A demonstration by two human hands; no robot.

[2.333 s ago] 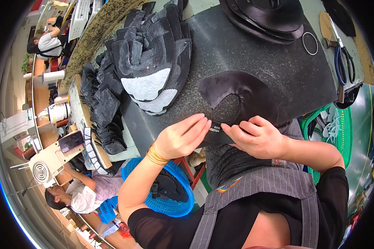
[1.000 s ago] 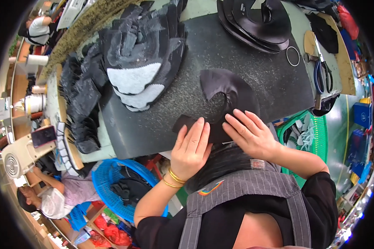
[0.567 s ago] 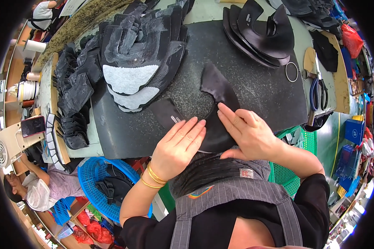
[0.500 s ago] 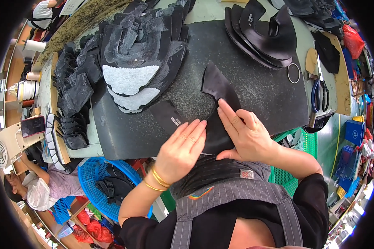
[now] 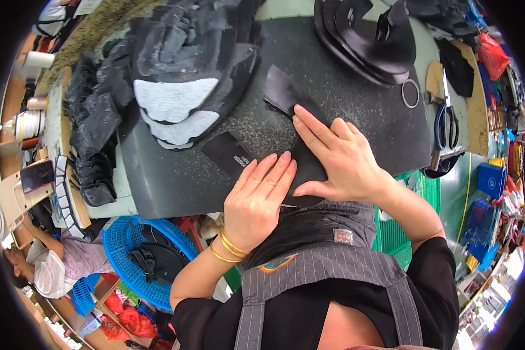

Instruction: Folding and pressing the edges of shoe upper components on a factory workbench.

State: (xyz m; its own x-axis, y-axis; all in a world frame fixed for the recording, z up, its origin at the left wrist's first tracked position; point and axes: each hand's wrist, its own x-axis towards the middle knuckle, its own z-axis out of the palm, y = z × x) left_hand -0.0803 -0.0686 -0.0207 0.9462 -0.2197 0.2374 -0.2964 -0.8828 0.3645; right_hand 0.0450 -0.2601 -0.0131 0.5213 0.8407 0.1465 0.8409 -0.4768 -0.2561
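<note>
A U-shaped black piece [image 5: 286, 90], which looks like a shoe upper, lies curved on the dark work mat, its bend toward me. My left hand [image 5: 256, 198] rests flat on its left arm, fingers stretched out together. On the other arm, my right hand [image 5: 341, 157] presses with two straight fingers, its thumb spread wide near the bend. Both hands are open, and neither grips anything. Pale print shows on the left arm just beyond my left fingertips. Part of the piece is hidden under my hands.
The mat [image 5: 169, 186] carries a pile of black pieces with grey-white patches [image 5: 175, 99] at left and stacked smooth black uppers [image 5: 367, 46] at far right. Scissors [image 5: 446, 116] and a metal ring [image 5: 410, 93] lie right. A blue basket [image 5: 119, 262] stands below left.
The whole view has shifted slightly, with the table sitting higher in the picture. My right fingers have slid a little toward the far end of the piece. My left hand stays on its arm.
</note>
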